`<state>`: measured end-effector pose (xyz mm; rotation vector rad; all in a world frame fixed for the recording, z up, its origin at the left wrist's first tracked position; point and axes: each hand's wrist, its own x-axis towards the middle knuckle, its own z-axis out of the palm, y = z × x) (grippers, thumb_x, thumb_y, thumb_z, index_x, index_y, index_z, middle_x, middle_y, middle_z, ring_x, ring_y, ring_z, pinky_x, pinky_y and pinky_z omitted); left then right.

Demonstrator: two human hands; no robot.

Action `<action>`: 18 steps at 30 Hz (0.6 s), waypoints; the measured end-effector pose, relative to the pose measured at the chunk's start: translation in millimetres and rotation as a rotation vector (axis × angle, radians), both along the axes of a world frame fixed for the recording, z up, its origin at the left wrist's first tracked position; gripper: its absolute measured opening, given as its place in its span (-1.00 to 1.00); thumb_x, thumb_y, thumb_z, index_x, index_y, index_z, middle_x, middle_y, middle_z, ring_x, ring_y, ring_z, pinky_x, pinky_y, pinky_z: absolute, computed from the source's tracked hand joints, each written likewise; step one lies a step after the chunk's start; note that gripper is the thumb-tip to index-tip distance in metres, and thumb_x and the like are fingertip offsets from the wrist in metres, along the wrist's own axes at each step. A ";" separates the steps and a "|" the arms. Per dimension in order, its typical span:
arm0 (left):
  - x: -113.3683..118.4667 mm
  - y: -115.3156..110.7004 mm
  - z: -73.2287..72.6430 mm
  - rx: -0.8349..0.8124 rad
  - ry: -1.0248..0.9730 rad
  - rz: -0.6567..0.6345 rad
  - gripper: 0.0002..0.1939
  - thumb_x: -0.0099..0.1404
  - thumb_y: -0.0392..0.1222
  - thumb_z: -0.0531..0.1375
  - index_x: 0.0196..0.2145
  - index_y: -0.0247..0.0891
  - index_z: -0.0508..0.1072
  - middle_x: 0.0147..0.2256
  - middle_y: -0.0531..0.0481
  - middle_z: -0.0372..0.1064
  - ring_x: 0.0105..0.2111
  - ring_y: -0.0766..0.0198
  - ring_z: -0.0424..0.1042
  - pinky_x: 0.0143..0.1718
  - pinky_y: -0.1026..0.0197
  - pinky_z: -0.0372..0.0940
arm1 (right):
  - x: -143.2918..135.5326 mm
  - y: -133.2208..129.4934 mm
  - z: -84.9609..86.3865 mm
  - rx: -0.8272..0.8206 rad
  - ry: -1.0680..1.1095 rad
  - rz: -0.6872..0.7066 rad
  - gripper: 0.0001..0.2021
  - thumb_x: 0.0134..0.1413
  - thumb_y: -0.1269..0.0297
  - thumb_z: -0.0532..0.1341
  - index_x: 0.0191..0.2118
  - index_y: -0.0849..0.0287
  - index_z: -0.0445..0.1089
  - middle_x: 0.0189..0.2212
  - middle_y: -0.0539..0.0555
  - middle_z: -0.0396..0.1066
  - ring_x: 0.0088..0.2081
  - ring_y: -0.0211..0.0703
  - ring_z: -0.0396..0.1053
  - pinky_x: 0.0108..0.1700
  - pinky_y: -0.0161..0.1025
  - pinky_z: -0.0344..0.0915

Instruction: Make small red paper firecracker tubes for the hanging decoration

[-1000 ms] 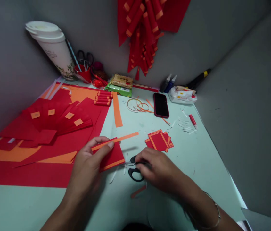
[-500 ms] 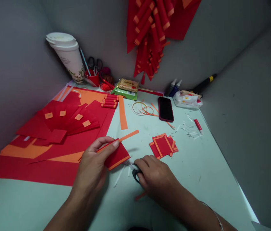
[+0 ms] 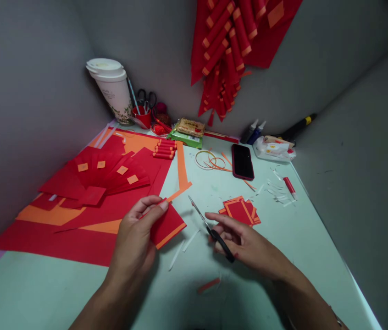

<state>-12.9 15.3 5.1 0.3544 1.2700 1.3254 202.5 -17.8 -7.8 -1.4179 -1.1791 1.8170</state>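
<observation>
- Head view: the left hand [image 3: 139, 231] has the red card [image 3: 166, 224] pinched between thumb and fingers, held tilted above the tabletop [image 3: 166, 302], left of the scissors.
- The right hand [image 3: 245, 240] grips the scissors [image 3: 217, 236] by the black handles, with the index finger stretched out along them.
- What has changed: half a second ago the scissors were down by the card's right corner; now they are lifted clear, blades pointing up and away from the person. The two are apart, so no cutting is under way at this instant.
- An orange strip [image 3: 180, 191] lies along the card's far edge and sticks out well past it; that overhang looks untrimmed. The near edge carries an orange band [image 3: 171, 236] that ends about flush with the card, so that side seems finished.
- The blades look closed, though they are too thin and dim here to be sure.
- White slivers [image 3: 176, 256] lie between the hands, an orange scrap [image 3: 209, 285] nearer the person.
- Just beyond the right hand sits a pile of orange-edged red cards [image 3: 238, 213].
</observation>
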 end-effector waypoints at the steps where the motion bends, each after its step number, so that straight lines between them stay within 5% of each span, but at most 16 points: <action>1: 0.0 0.0 0.0 0.000 0.002 0.002 -0.69 -0.13 -0.30 0.47 -0.39 -0.25 0.51 -0.44 0.06 0.52 -0.39 0.36 0.48 -0.37 0.41 0.37 | -0.5 -0.6 1.1 -0.015 0.021 0.018 -0.34 -0.12 0.28 0.37 0.19 0.05 0.34 -0.22 0.05 0.33 -0.29 -0.22 0.27 -0.19 -0.19 0.29; 6: 1.5 -0.3 0.9 -0.014 -0.010 -0.007 -0.71 -0.12 -0.31 0.46 -0.40 -0.24 0.52 -0.45 0.06 0.52 -0.42 0.33 0.49 -0.39 0.38 0.38 | -3.9 -5.7 1.9 -0.025 0.087 0.095 -0.51 -0.03 0.27 0.35 0.09 0.01 0.45 -0.25 0.04 0.38 -0.26 -0.19 0.29 -0.17 -0.18 0.25; 18: 5.6 -4.7 -0.4 -0.020 -0.001 -0.086 -0.73 -0.09 -0.29 0.46 -0.42 -0.25 0.49 -0.50 0.09 0.49 -0.47 0.36 0.46 -0.43 0.40 0.35 | -15.4 -10.1 5.7 0.127 -0.075 0.073 -0.53 -0.02 0.40 0.28 0.07 0.01 0.48 -0.32 -0.02 0.29 -0.34 -0.27 0.23 -0.30 -0.29 0.23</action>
